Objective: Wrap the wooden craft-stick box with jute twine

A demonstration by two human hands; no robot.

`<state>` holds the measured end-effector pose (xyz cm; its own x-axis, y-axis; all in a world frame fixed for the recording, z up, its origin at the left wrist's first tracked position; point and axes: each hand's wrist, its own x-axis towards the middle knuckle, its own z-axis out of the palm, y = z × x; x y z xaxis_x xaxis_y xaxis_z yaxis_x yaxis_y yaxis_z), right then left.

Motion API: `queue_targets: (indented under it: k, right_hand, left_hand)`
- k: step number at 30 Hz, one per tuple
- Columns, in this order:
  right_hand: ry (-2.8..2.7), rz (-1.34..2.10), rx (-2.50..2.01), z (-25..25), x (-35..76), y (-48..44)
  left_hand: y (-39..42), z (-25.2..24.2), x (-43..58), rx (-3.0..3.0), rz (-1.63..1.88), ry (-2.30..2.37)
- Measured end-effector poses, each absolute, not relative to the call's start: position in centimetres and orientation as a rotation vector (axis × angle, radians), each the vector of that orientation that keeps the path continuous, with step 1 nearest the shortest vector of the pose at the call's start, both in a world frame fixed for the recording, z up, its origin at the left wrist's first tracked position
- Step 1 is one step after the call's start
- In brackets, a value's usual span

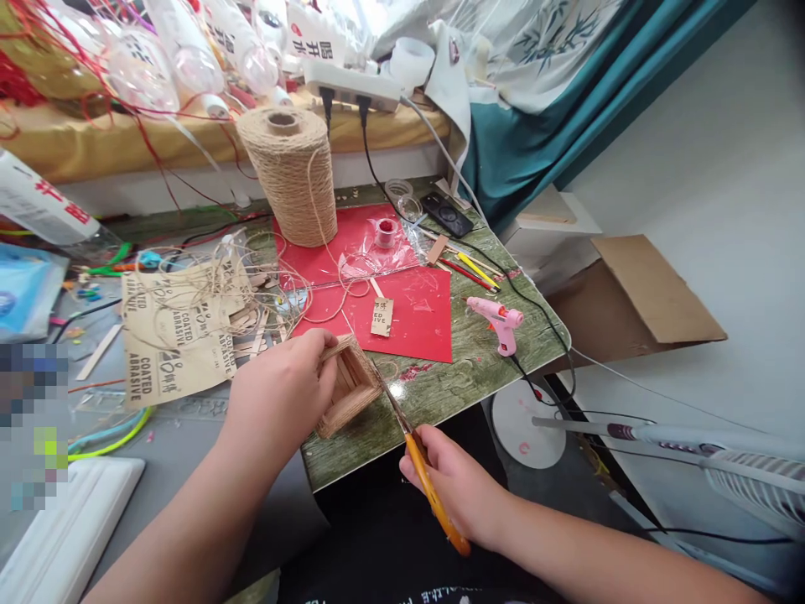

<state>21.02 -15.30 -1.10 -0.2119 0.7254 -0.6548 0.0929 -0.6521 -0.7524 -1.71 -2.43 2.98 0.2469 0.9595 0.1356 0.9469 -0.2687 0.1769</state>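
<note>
The right hand (pixel 465 486), forearm slanting in from lower right, grips scissors (pixel 425 476), blades against the box (pixel 353 407). The left hand (pixel 283 382), back upward, pinches that box's rim above the worktop (pixel 462 386).

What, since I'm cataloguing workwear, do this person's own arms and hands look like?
The left hand and right hand are ungloved, with no rings or watch visible. No sleeves show on the forearms. A black garment with pale lettering is worn.
</note>
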Motion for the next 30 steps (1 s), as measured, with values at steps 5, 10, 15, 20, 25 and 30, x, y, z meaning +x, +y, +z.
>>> queue_targets:
  k: [5,10,15,20,25,30]
  right_hand:
    - [-0.947,1.948,-1.622,-0.4,20.8,-14.7]
    - [-0.923,1.999,-1.615,0.0,20.3,-14.6]
    - [-1.037,1.976,-1.71,0.2,20.4,-14.5]
    - [-1.132,1.918,-1.754,0.2,20.1,-14.2]
    - [-1.193,1.852,-1.767,0.3,19.4,-13.9]
    - [-1.236,1.844,-1.795,0.5,19.6,-13.6]
  left_hand:
    - [-2.4,3.4,-1.7,2.384,0.259,1.863]
    - [-2.6,3.6,-2.0,2.343,0.204,1.861]
    - [-2.9,3.6,-2.2,2.386,0.17,1.88]
    - [-3.0,3.6,-2.4,2.368,0.158,1.876]
    - [-3.1,3.5,-2.5,2.368,0.135,1.89]
    - [-3.2,3.2,-2.6,2.402,0.192,1.905]
